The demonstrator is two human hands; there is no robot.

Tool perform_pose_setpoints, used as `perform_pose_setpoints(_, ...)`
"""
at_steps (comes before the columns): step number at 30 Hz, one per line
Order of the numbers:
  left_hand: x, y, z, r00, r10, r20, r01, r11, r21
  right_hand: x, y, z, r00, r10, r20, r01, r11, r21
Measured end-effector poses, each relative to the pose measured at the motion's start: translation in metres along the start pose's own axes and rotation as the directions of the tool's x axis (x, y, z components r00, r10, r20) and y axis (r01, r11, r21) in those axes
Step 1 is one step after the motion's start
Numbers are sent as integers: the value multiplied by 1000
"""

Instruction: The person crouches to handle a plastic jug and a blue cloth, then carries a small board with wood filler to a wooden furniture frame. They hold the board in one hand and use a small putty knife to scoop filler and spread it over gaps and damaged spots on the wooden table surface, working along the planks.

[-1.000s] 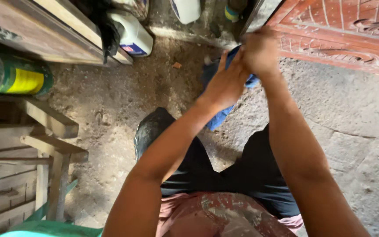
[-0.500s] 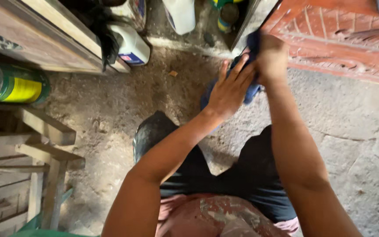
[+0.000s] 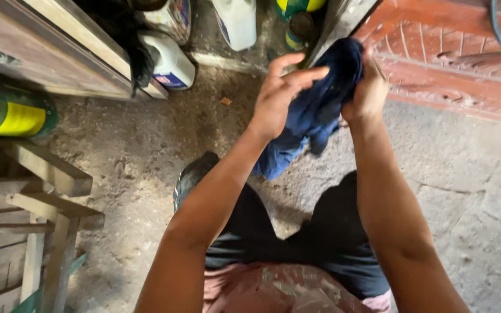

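Left hand (image 3: 279,95): raised in front of the person, fingers spread and slightly curled, the palm lying against the near side of a dark blue cloth (image 3: 320,104).
Right hand (image 3: 368,93): closed around the upper part of the cloth, gripping it from the right.
Cloth: bunched between the two hands at the top, its lower end hanging loose toward the floor, just in front of a carved reddish-brown wooden panel (image 3: 453,64).
Floor (image 3: 146,145): rough grey concrete, dusty, with cracks on the right.
Behind the hands: a white plastic jug (image 3: 238,20) stands by the wall, and a second white jug with a blue label (image 3: 169,61) lies beside a leaning wooden board (image 3: 59,40).
Left edge: a green can with a yellow band (image 3: 10,113) lies on its side above a pale wooden frame (image 3: 36,191).
Person: dark shorts, a black shoe (image 3: 191,177) on the floor under the left forearm.
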State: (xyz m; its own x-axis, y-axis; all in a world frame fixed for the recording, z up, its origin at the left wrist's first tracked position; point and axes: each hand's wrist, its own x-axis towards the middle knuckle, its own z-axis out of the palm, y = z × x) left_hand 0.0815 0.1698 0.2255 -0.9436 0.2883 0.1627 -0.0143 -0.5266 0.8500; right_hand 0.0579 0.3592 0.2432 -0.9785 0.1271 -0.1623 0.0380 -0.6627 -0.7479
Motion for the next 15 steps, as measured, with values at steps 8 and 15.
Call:
perform_pose_setpoints(8, 0, -24, 12, 973, -210, -95, 154, 900, -407, -52, 10, 42, 716, -335, 612, 657, 31, -753)
perform_pose_setpoints(15, -20, 0, 37, 996, -30, 84, 21, 994, 109, 7, 16, -18, 816, -511, 269, 413, 189, -891)
